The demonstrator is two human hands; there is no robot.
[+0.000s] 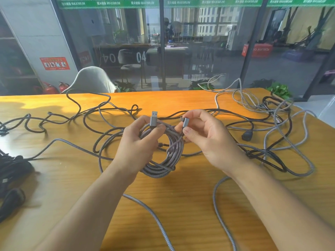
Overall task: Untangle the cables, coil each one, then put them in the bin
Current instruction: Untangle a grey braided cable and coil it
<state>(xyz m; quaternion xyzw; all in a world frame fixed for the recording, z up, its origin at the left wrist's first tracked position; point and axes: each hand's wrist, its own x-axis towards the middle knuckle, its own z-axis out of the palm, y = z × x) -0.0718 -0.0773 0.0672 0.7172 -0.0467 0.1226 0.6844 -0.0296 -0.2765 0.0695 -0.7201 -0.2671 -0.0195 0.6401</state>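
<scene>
A person's left hand point(137, 142) grips a coiled grey cable point(163, 156) just above a wooden table point(181, 205); the right hand point(204, 136) pinches its angled plug point(185, 122); coiling looks finished; next, binning it, though no bin shows.

Two bare forearms reach into the head view from the bottom edge, with no sleeve showing on either as far as the frame runs. The left hand point(137, 142) and the right hand point(212, 140) are bare as well: no glove, ring, watch or band shows on the fingers or wrists. The fingernails that can be seen are short and unpainted, the thumbnail of the right hand showing most plainly.
</scene>
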